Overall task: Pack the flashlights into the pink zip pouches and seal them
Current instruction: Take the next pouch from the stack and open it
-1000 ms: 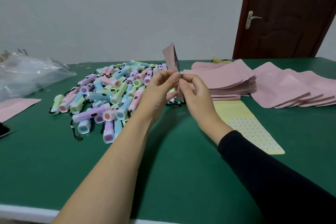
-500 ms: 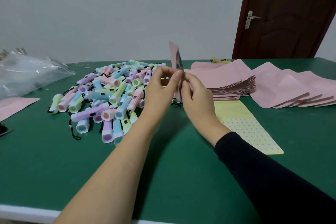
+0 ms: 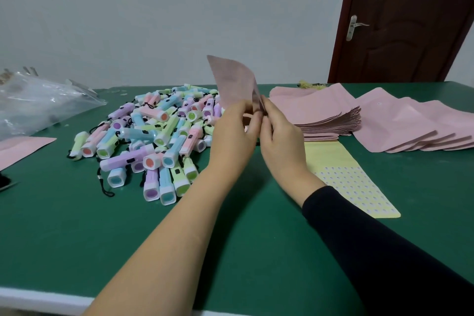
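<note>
Pink and upright, one zip pouch is pinched at its lower edge by both the left hand and the right hand, above the green table. Uncountably many flashlights lie heaped to the left; one pouch stack lies to the right

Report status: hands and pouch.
Left hand and right hand both pinch one pink pouch, held upright above the table. Flashlight pile lies left of the hands. Nothing blocks.
</note>
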